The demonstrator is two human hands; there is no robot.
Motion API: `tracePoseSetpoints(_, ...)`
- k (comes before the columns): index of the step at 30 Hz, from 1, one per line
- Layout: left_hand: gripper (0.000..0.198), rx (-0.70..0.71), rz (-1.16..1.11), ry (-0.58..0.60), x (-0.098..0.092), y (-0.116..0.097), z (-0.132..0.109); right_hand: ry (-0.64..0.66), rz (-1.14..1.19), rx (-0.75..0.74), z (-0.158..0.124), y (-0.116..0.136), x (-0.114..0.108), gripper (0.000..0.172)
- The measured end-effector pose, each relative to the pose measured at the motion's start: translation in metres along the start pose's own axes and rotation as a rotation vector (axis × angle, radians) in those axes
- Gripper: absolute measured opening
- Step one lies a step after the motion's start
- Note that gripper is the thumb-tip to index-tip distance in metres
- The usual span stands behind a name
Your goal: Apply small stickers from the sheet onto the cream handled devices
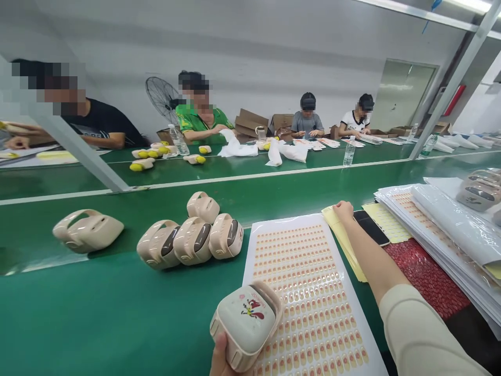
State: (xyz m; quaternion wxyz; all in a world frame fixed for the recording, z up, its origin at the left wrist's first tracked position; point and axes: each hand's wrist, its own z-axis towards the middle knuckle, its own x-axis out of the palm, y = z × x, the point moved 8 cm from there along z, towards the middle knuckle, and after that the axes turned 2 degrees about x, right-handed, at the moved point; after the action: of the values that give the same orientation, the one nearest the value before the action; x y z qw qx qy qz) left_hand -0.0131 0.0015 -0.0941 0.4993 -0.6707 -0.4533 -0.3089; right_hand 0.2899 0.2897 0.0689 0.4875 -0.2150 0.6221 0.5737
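My left hand [219,355] holds a small beige device [246,318] with a carrying handle, its pale front printed with a red cartoon figure. Behind it, partly covered, a white sheet of oval stickers [297,271] lies on the green table. My right hand [343,210] is stretched forward, its fingers closed on the top edge of a yellow sheet [346,243] beside the stickers. Just right of that hand lies a black phone [371,228]. Several similar beige devices [192,241] stand to the left, with another one [88,231] apart from them.
Stacked sheets [450,245] and a red patterned mat [425,274] lie at the right, with more devices [479,190] on top. A slanted metal post [84,143] rises at the left. Across the green belt [235,190], several people sit working near a water bottle [349,152].
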Motion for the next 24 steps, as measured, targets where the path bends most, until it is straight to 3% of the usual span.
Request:
tracePoseSetpoints(3,0.071,0.133,-0.038,-0.114,0.013,-0.005,-0.003,-0.044,-0.028,-0.120,-0.016,0.016,-0.015,0.015)
tracePoseSetpoints(6,0.065,0.190,-0.053,-0.194,0.032,-0.005,-0.007,-0.020,-0.017,-0.321,-0.064,0.035,-0.025,0.026)
tracePoseSetpoints(8,0.061,0.216,-0.030,-0.234,0.042,-0.006,-0.010,0.079,0.019,-0.495,-0.121,0.044,-0.021,0.024)
tracePoseSetpoints(11,0.060,0.256,-0.005,-0.251,0.052,-0.008,-0.014,0.362,0.185,-0.894,-0.241,0.049,-0.006,0.020)
tracePoseSetpoints(13,0.059,0.290,-0.007,-0.233,0.056,-0.008,-0.018,0.513,0.270,-0.997,-0.310,0.038,0.004,0.024)
tracePoseSetpoints(15,0.059,0.317,-0.018,-0.205,0.059,-0.005,-0.022,0.580,0.292,-0.991,-0.354,0.026,0.016,0.030)
tracePoseSetpoints(18,0.061,0.338,-0.015,-0.190,0.059,-0.001,-0.025,0.513,0.286,-0.978,-0.382,0.014,0.028,0.036)
tracePoseSetpoints(24,0.059,0.353,-0.016,-0.216,0.056,0.000,-0.026,0.228,0.240,-1.080,-0.392,0.006,0.033,0.029)
